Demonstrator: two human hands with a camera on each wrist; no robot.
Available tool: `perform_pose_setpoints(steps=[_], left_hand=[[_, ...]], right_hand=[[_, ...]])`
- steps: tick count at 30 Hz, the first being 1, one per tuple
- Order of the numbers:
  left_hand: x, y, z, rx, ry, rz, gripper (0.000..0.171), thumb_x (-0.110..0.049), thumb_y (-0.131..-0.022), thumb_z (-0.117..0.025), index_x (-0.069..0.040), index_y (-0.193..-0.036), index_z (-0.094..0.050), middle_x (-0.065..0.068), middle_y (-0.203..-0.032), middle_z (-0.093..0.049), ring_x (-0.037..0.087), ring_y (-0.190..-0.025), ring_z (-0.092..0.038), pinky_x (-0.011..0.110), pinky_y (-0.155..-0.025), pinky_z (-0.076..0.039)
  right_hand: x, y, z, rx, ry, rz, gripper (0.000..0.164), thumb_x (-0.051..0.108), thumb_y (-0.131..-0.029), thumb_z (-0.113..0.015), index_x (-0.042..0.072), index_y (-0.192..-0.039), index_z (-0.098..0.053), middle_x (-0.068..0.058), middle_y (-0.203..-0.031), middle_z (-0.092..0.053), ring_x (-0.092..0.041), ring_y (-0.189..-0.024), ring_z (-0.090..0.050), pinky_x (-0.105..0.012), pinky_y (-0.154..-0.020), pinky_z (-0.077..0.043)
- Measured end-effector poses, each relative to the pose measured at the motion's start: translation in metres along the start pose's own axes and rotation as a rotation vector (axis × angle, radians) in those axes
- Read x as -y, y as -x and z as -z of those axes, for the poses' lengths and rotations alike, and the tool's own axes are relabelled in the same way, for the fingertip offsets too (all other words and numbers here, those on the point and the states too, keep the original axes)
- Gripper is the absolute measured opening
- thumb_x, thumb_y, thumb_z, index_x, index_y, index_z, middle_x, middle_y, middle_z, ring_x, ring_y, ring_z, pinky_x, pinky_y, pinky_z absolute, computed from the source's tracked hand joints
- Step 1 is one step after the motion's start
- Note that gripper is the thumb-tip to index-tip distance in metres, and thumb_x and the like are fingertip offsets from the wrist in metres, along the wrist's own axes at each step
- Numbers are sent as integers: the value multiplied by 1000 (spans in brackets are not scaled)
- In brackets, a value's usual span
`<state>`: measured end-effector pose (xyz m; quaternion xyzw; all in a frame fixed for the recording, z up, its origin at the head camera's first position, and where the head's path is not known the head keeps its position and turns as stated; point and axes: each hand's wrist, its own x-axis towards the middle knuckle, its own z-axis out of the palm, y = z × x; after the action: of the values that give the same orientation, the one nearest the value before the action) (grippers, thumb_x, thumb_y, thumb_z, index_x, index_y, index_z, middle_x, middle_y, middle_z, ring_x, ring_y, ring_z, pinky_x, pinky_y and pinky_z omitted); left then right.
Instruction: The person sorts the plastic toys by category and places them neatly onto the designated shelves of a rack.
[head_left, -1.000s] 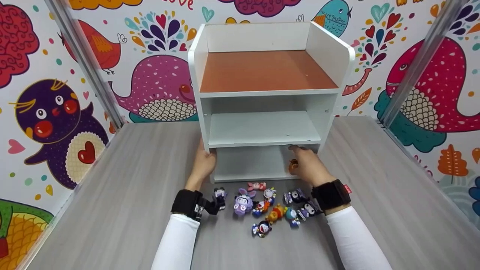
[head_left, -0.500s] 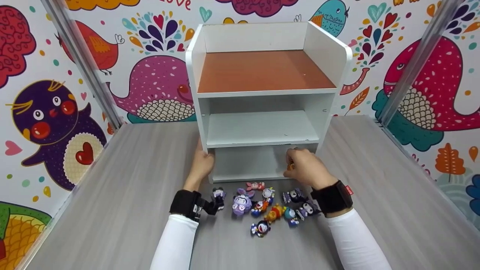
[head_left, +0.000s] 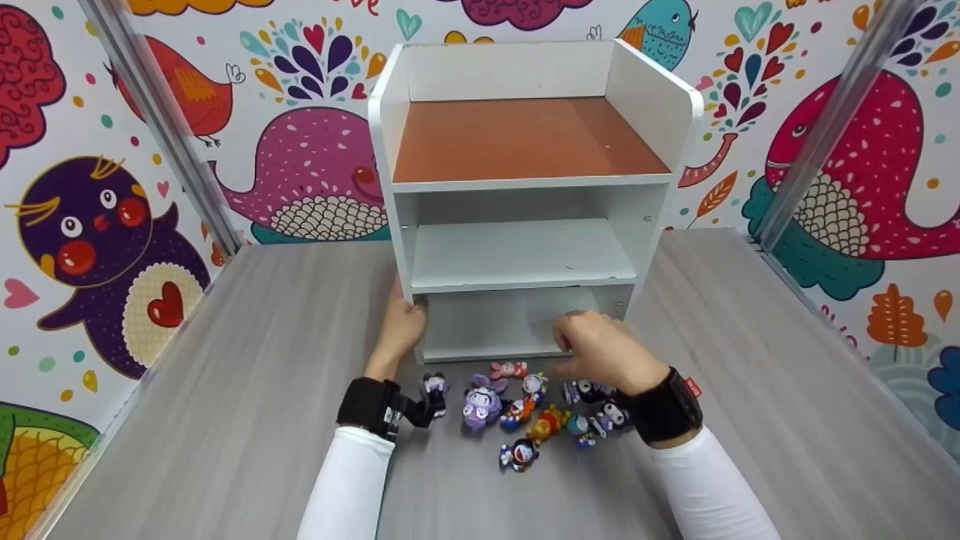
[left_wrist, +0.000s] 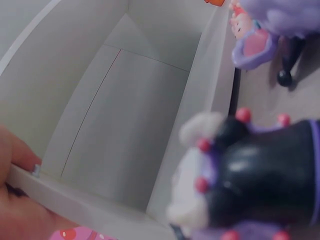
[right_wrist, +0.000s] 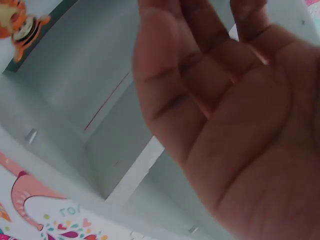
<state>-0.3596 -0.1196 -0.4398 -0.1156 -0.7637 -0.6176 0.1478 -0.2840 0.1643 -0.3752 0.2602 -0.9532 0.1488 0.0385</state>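
Observation:
My left hand [head_left: 401,322] grips the left side panel of the white shelf unit [head_left: 525,180] near the bottom, thumb inside and fingers outside. My right hand [head_left: 607,351] is in front of the lower compartment's right part, fingers loosely bent, holding nothing. In the right wrist view an orange tiger figurine [right_wrist: 22,27] is at the lower compartment, apart from the fingers; in the head view my hand hides it. On the floor before the unit lie several small figurines, among them a purple rabbit-eared one [head_left: 481,405], a yellow bear [head_left: 547,424] and a black-and-white one [left_wrist: 270,175] beside my left wrist.
The unit has a brown top board [head_left: 529,139] between raised sides and a middle shelf [head_left: 525,251] below. Patterned walls [head_left: 112,262] with metal corner posts [head_left: 172,127] stand around the grey wood-look floor [head_left: 300,337].
My right hand has let go of the orange tiger figurine and drawn back toward me and slightly left. My left hand keeps its grip on the side panel.

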Motion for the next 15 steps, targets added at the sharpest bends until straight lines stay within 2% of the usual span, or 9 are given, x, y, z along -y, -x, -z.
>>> perform_pose_setpoints(steps=[3,8,12,15], left_hand=[[1,1,1,7,3,-8,81,15,-82,-35,-2,-159,-16,22,-165,-23,36,-154,-18,50,-127,-13],[1,1,2,5,8,-2,81,15,-83,-35,-3,-160,-16,21,-166,-21,35,-155,-17,49,-128,-12],[0,0,1,10,-2,20,80,14,-85,-35,-5,-160,-15,18,-166,-21,33,-155,-18,48,-128,-13],[-1,0,1,15,-15,36,81,12,-87,-35,-7,-161,-12,17,-167,-18,32,-156,-15,47,-128,-12]], right_hand=[[10,2,-5,39,-3,66,37,15,-69,-86,14,-70,-49,8,-66,-41,-9,-59,-40,-23,-53,-33],[25,5,-15,90,11,178,28,18,-71,-87,12,-84,-63,3,-77,-64,-9,-63,-54,-23,-55,-46],[30,10,-21,136,57,227,40,23,-71,-89,10,-103,-69,-6,-97,-72,-18,-77,-67,-30,-65,-56],[28,13,-25,171,68,222,52,26,-71,-90,8,-115,-69,-9,-106,-72,-21,-85,-69,-35,-72,-58]])
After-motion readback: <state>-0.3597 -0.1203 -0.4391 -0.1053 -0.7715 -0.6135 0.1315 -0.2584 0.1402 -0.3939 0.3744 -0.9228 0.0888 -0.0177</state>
